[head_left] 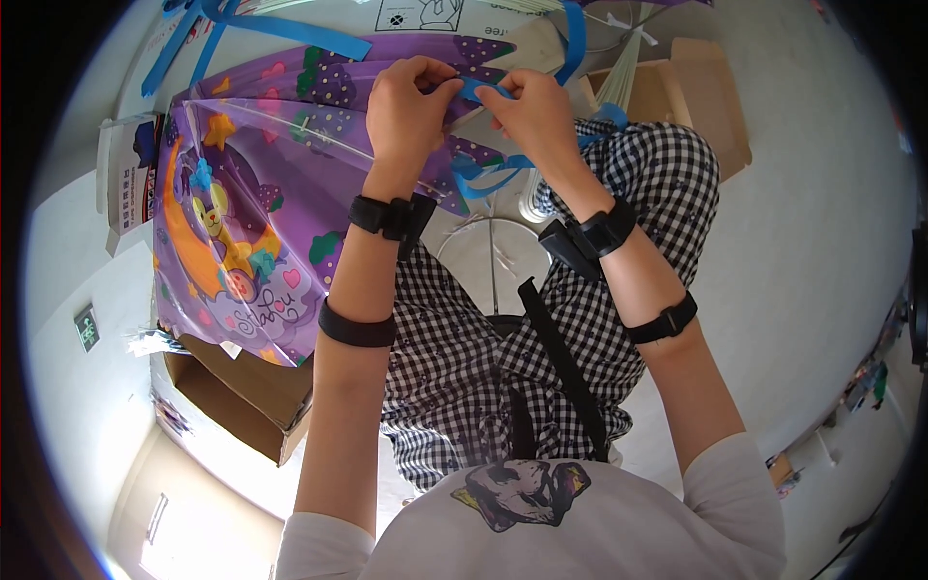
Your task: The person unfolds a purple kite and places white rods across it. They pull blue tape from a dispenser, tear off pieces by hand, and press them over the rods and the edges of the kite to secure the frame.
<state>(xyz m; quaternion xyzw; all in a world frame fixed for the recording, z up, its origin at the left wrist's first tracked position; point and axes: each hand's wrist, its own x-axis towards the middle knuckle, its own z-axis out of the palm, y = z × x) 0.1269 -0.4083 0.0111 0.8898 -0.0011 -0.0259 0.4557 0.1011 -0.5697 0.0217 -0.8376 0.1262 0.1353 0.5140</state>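
In front of me, a short stretch of blue ribbon [471, 89] runs between my two hands. My left hand [406, 114] is closed in a pinch at its left end, against the edge of a purple printed sheet. That sheet looks like an umbrella canopy [290, 217], with stars, hearts and a cartoon animal, and hangs down to the left. A thin metal rib [333, 143] crosses it. My right hand [537, 114] pinches the ribbon's other end between thumb and fingers. More ribbon loops below the hands, by my knee. Fingers hide the exact gripping spots.
Blue strips [290, 37] trail over a white printed surface at the top. An open cardboard box [710, 106] stands beyond my right knee, near a bundle of pale thin strands [633, 72]. Another brown box [232, 396] lies lower left; a white box [130, 184] stands far left.
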